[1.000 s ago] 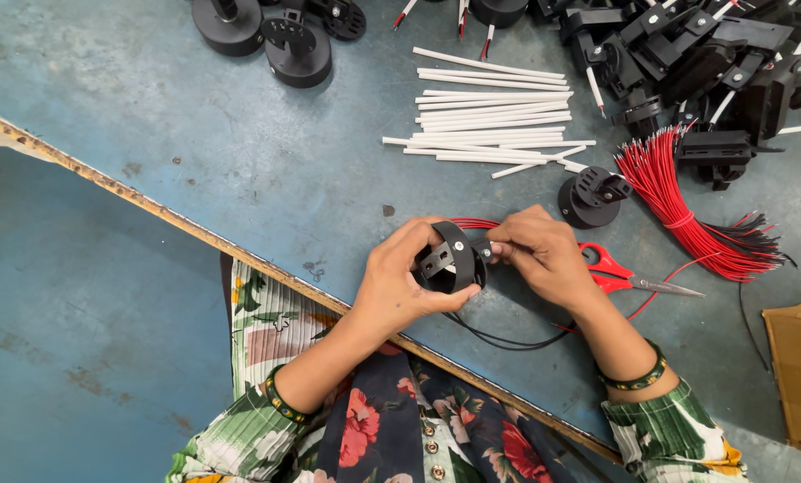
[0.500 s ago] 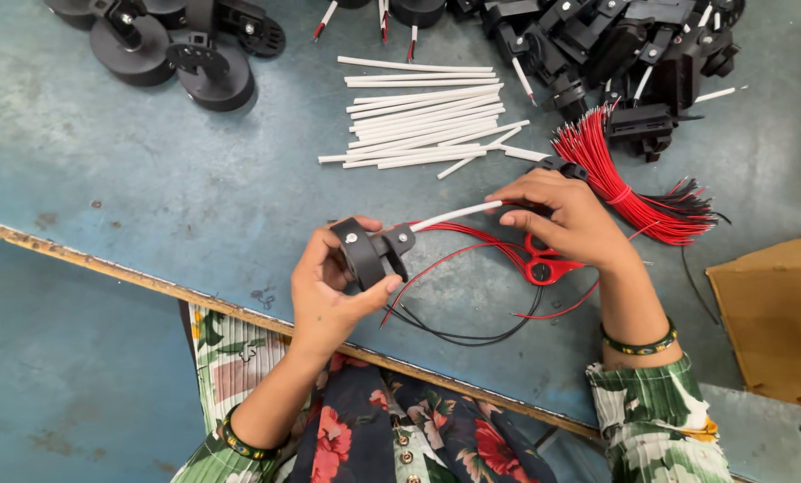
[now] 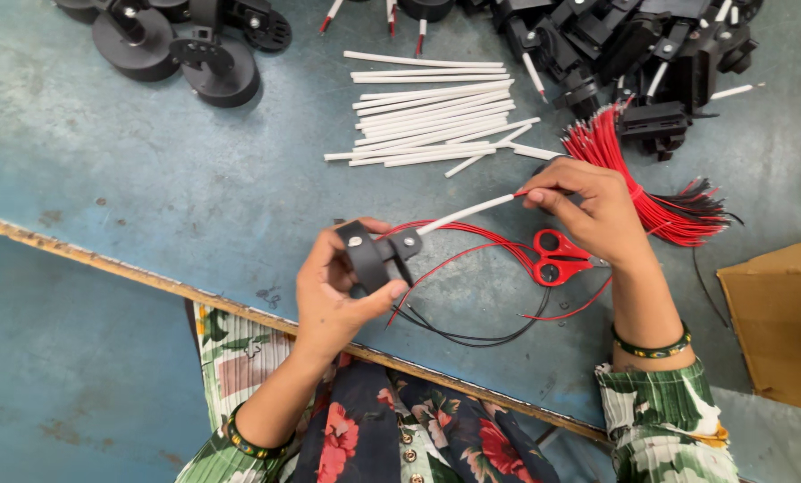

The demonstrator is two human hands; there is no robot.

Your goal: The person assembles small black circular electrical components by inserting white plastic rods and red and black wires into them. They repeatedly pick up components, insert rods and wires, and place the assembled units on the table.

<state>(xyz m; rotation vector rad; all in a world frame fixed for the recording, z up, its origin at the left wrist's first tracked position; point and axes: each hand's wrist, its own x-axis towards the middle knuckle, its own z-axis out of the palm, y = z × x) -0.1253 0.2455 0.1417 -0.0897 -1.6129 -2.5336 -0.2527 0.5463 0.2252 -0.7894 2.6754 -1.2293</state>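
Two bare hands work above a worn blue tabletop [image 3: 150, 179], the largest thing in view. Along its far edge lies a heap of black plastic parts [image 3: 633, 45], with round black discs [image 3: 177, 54] at the far left. Nearer in, a loose pile of white sleeves [image 3: 427, 116] lies spread out, and a bundle of red wires [image 3: 642, 188] fans to the right beside a brown cardboard box [image 3: 780, 313]. The left hand [image 3: 338, 295] holds a black plastic part [image 3: 374, 255] above the near edge, its fingers wrapped closed around it. Red and black wires [image 3: 472, 335] loop from that part down onto the tabletop. The right hand [image 3: 597, 210] pinches the far end of one white sleeve [image 3: 467, 213], thumb and forefinger closed on it; the sleeve's other end meets the black part. Red-handled scissors [image 3: 557, 257] lie just under the right wrist.
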